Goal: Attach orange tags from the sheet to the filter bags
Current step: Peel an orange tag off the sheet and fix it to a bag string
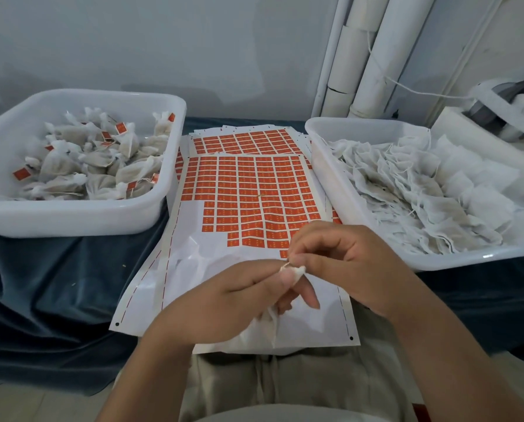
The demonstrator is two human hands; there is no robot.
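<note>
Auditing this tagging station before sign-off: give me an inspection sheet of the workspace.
Surface: blue cloth over the table.
Job's things: tag sheet centre, near rows peeled; tagged bags in left bin; untagged bags in right bin.
Clutter: second tag sheet underneath, behind.
Hands: left hand and right hand both pinch one filter bag at its neck.
Cables: white cord runs from the pipes rightward.
Surroundings: pale wall; unclear device far right.
</note>
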